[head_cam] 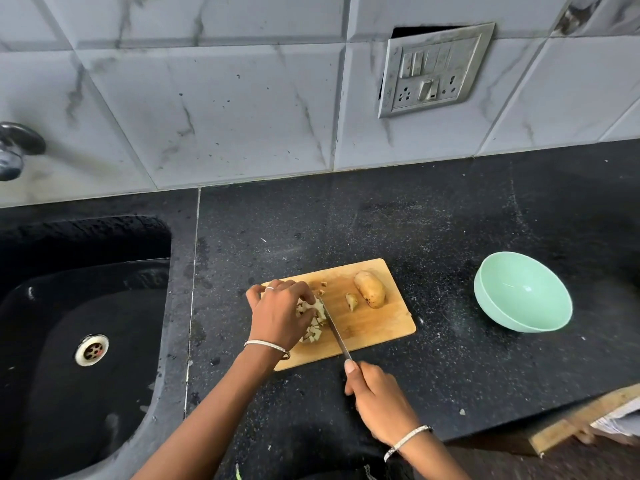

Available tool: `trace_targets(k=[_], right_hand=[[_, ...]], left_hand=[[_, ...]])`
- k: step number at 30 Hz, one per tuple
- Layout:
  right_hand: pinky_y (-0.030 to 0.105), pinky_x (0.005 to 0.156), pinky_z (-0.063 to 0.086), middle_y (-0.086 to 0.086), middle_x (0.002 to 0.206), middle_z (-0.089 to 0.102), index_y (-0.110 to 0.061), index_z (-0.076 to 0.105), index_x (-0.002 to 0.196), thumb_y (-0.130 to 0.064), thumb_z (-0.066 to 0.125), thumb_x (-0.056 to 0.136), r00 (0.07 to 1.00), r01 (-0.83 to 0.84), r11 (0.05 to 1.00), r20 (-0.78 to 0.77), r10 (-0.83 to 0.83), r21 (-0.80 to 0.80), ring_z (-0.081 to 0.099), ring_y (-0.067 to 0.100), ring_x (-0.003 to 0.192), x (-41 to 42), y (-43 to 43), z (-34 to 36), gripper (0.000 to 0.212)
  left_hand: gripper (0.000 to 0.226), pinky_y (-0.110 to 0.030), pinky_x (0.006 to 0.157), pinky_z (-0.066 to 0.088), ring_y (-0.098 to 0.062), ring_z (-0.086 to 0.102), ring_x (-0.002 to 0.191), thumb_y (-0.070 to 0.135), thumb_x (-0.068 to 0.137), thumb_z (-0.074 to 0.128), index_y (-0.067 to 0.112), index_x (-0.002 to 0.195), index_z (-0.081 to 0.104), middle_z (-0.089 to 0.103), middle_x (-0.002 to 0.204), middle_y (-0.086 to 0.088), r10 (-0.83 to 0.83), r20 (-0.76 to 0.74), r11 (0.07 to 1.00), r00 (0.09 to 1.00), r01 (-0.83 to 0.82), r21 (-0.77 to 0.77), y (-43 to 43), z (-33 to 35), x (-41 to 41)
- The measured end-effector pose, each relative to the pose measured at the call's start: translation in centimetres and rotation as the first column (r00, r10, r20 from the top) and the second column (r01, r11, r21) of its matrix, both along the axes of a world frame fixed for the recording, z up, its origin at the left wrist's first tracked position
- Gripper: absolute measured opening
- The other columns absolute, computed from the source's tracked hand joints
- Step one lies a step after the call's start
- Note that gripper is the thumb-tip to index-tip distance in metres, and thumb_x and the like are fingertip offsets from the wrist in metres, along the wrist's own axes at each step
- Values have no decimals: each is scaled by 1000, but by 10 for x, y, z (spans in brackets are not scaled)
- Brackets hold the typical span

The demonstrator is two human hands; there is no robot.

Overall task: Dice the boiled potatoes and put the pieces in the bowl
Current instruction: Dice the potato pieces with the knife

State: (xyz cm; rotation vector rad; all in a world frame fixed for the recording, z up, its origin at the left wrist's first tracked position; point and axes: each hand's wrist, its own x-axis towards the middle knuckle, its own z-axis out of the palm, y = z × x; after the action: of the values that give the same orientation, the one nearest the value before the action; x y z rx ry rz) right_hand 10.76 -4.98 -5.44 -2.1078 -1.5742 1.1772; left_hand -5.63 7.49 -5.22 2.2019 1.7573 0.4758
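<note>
A wooden cutting board [374, 327] lies on the black counter. On its left part my left hand [278, 311] curls over a partly diced potato [315, 322] and holds the pieces together. My right hand [375, 400] grips the handle of a knife [336, 332], forefinger along the top; the blade rests against the potato's right side. A whole unpeeled potato [370, 289] and a small cut piece [351, 301] lie on the board's right part. A mint-green bowl [554, 318] stands empty to the right of the board.
A deep black sink [90, 306] with a metal drain lies left of the board. A tap [17, 150] sticks out at the far left. The tiled wall carries a switch plate [434, 71]. A wooden edge [581, 420] shows at the lower right.
</note>
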Motion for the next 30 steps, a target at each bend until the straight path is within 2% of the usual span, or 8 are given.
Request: trace_targets(k=[8, 13, 17, 19, 21, 24, 28, 30], right_hand=[[34, 79, 43, -13, 78, 55, -18, 60, 94, -43, 27, 104, 995, 20, 997, 92, -27, 76, 60, 20, 89, 12, 14, 11, 43], [39, 82, 47, 4, 94, 65, -19, 58, 94, -51, 24, 102, 987, 61, 997, 144, -68, 53, 61, 28, 92, 8, 35, 6, 48], [39, 81, 46, 8, 95, 65, -19, 57, 93, -50, 24, 103, 984, -8, 999, 177, 2, 32, 61, 32, 94, 3, 40, 8, 46], [37, 79, 47, 4, 89, 66, -21, 58, 88, -52, 26, 102, 989, -60, 998, 134, 60, -3, 62, 27, 88, 3, 35, 8, 46], [32, 67, 46, -4, 72, 62, -23, 58, 80, -52, 30, 102, 998, -53, 998, 28, 54, -37, 60, 15, 68, 4, 27, 6, 46], [21, 49, 32, -9, 55, 50, -19, 59, 74, -53, 35, 101, 996, 14, 998, -92, -19, -57, 43, 1, 41, 8, 17, 8, 49], [21, 49, 32, -10, 49, 50, -21, 60, 74, -51, 36, 101, 995, 47, 999, -83, -46, 14, 43, 1, 39, 18, 13, 11, 47], [21, 44, 31, -9, 48, 47, -17, 59, 76, -49, 38, 101, 983, 88, 996, -162, -89, -11, 39, 2, 36, 21, 13, 15, 46]], left_hand=[[17, -38, 88, 24, -12, 55, 100, 22, 80, 59, 34, 90, 64, 65, 88, 19, 60, 92, 998, 994, -60, 0, 9, 4, -3], [20, -35, 84, 22, -13, 55, 102, 19, 83, 58, 35, 93, 64, 67, 95, 19, 68, 124, 998, 990, -68, -8, 15, 5, 3], [21, -33, 81, 19, -11, 55, 102, 20, 83, 58, 36, 95, 64, 67, 95, 21, 78, 136, 997, 988, -77, -15, 17, 6, 3], [21, -34, 81, 19, -10, 54, 102, 23, 84, 60, 38, 98, 64, 66, 96, 21, 61, 117, 998, 991, -59, -18, 17, 6, 0], [25, -34, 82, 20, -11, 54, 103, 22, 84, 60, 39, 101, 63, 64, 98, 20, 39, 84, 999, 996, -37, -26, 16, 4, -2], [28, -34, 82, 21, -12, 54, 105, 19, 85, 58, 40, 103, 63, 63, 99, 19, 40, 67, 999, 997, -38, -33, 14, 3, -4], [20, -33, 80, 20, -11, 53, 105, 29, 87, 61, 41, 103, 65, 63, 101, 20, 15, 76, 999, 997, -12, -36, 13, 2, -2], [18, -33, 80, 19, -9, 52, 106, 43, 85, 65, 43, 103, 66, 63, 101, 21, -29, 66, 999, 997, 30, -24, 14, 3, 1]])
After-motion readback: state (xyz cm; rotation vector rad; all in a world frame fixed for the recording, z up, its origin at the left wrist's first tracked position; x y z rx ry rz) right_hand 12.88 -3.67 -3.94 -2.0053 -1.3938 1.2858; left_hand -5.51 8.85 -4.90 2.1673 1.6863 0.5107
